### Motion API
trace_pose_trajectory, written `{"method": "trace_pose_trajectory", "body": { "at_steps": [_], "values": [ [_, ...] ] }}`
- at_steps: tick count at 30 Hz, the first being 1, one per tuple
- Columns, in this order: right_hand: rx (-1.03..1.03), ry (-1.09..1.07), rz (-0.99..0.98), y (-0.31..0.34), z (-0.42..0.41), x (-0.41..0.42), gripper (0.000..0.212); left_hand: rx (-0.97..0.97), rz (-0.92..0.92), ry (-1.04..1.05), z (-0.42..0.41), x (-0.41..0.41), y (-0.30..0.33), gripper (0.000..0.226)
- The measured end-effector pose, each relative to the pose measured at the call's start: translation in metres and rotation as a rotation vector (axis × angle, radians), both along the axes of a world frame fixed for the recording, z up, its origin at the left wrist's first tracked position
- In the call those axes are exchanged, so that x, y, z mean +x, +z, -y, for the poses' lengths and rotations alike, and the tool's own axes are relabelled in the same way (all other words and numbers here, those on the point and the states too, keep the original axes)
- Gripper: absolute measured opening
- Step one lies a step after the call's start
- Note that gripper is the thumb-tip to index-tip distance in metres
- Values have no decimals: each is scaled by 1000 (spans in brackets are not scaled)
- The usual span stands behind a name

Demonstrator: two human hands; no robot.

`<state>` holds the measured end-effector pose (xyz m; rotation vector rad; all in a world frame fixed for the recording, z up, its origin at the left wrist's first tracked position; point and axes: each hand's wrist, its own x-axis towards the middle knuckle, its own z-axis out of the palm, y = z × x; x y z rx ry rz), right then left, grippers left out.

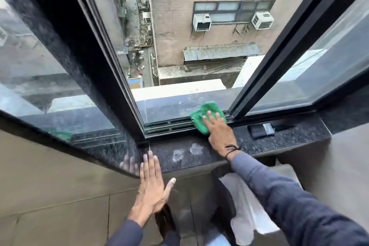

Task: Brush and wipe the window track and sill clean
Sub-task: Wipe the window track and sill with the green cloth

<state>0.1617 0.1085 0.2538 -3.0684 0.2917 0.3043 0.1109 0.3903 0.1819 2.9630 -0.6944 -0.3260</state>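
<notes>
A green cloth (201, 114) lies bunched over the black window track (169, 127) at the right end of the open gap. My right hand (218, 133) presses flat on the cloth, fingers spread. My left hand (151, 183) rests flat and open against the front edge of the dark granite sill (199, 158), holding nothing. A black paintbrush (263, 130) lies on the sill to the right of my right hand, untouched. Two pale dusty smudges (185, 153) mark the sill between my hands.
The window is slid open, with a sheer drop to an alley and a neighbouring building outside. Glass panes stand to the left (40, 78) and right (319, 74). A white plastic bag (245, 205) hangs below the sill near my right arm.
</notes>
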Motion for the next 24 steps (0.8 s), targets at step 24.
{"method": "trace_pose_trajectory", "body": {
  "at_steps": [24],
  "values": [
    [1734,-451,-151,73,-68,-10,31,-1934,-1173,769,46,40,106,56]
  ]
}}
